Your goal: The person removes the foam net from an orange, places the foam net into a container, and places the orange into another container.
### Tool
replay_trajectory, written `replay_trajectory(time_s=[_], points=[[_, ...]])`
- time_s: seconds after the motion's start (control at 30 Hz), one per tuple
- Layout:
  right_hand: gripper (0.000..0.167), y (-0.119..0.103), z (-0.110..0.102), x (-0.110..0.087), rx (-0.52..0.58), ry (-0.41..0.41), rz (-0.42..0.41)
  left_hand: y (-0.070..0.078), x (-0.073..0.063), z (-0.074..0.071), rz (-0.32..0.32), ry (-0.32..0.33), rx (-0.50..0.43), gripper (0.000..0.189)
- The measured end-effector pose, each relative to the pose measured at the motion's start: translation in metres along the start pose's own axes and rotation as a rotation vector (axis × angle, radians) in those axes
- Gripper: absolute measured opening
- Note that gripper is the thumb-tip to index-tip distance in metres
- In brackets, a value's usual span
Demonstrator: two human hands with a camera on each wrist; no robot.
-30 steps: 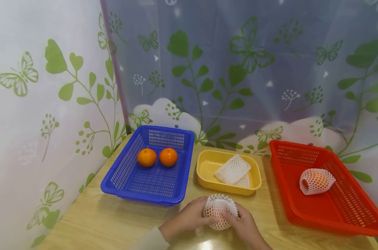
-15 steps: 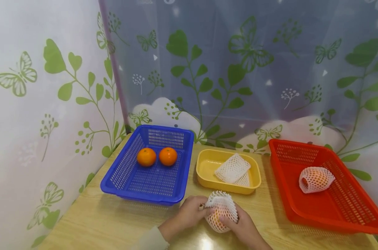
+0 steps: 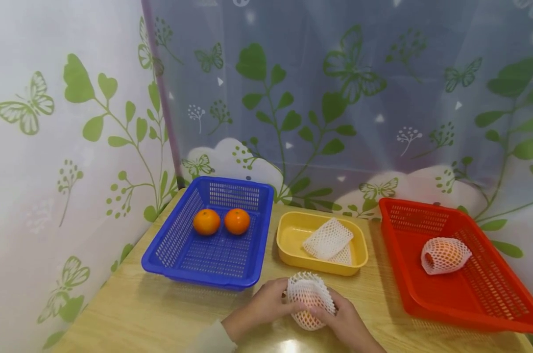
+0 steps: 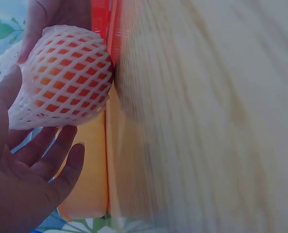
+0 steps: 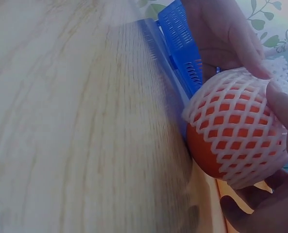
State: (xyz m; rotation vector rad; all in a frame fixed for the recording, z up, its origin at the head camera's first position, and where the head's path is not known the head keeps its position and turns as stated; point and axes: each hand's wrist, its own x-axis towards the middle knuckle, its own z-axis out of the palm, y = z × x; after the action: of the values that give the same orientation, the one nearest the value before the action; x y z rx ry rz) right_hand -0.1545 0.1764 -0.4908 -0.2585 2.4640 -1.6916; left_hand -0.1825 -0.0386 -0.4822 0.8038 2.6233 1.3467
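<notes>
Both hands hold an orange (image 5: 202, 153) that is wrapped in a white foam net sleeve (image 3: 308, 294), low over the table in front of the yellow tray. My left hand (image 3: 268, 301) grips it from the left, thumb on the near side. From the right, my right hand (image 3: 346, 318) grips it with its thumb across the mesh. In the right wrist view, part of the orange's skin shows bare at the sleeve's lower end. The sleeve's frilled loose end points away toward the tray in the head view. Some fingers are hidden behind the fruit.
A blue basket (image 3: 205, 277) at the left holds two bare oranges (image 3: 206, 222). Behind the hands, a yellow tray (image 3: 288, 235) contains folded foam nets (image 3: 329, 239). The red basket (image 3: 407, 289) at the right holds one netted orange (image 3: 446, 255).
The wrapped orange has turned and shifted slightly between the hands and sits a little nearer the body. Both hands keep their hold on it, with small movements of thumbs and fingers.
</notes>
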Motion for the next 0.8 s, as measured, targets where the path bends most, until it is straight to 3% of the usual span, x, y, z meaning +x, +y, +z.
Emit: replay_trajectory(time_s=[0.33, 0.47, 0.6, 0.8], points=[[0.020, 0.0013, -0.0040, 0.0034, 0.019, 0.128, -0.127, -0.0050, -0.0025, -0.0007, 0.034, -0.042, 0.004, 0.045], [0.033, 0.0018, -0.0012, 0.0012, 0.002, 0.101, -0.106, -0.0065, -0.0029, 0.0013, 0.039, -0.060, 0.044, 0.052], [0.049, 0.0033, 0.0006, -0.0006, -0.018, 0.073, -0.029, -0.0056, -0.0032, 0.0023, -0.007, -0.068, 0.058, 0.051], [0.062, 0.0033, 0.0022, 0.0008, -0.036, 0.069, -0.047, -0.0030, -0.0021, 0.0017, -0.037, -0.039, 0.058, 0.038]])
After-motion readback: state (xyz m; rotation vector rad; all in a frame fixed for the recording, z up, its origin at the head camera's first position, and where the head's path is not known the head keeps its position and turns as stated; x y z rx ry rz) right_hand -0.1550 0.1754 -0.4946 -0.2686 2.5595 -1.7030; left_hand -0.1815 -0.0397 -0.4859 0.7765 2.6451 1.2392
